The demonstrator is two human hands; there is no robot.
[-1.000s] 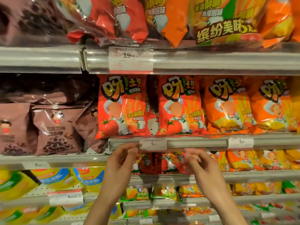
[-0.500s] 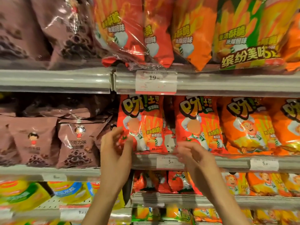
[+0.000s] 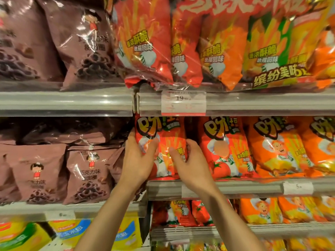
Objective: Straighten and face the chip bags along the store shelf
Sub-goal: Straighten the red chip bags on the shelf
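Observation:
A red chip bag (image 3: pixel 163 134) with a cartoon chef stands upright at the left end of the middle shelf (image 3: pixel 235 187). My left hand (image 3: pixel 139 160) grips its left edge, fingers behind the bag and thumb on the front. On its right side, my right hand (image 3: pixel 188 162) holds the bag with the thumb on the front and the fingers curled round the edge. A second red bag (image 3: pixel 224 147) stands just to the right, then orange bags (image 3: pixel 275 147) of the same brand.
Brown chocolate-ring bags (image 3: pixel 87 173) fill the shelf to the left. Large multipacks (image 3: pixel 181 42) overhang the upper shelf with a price tag (image 3: pixel 183 102) reading 19. Smaller red and orange bags (image 3: pixel 183 212) sit on the shelf below, yellow bags (image 3: pixel 72 234) at lower left.
Both hands rose from the shelf's price rail to the leftmost red bag and took hold of its two sides. The view tilted upward and closer.

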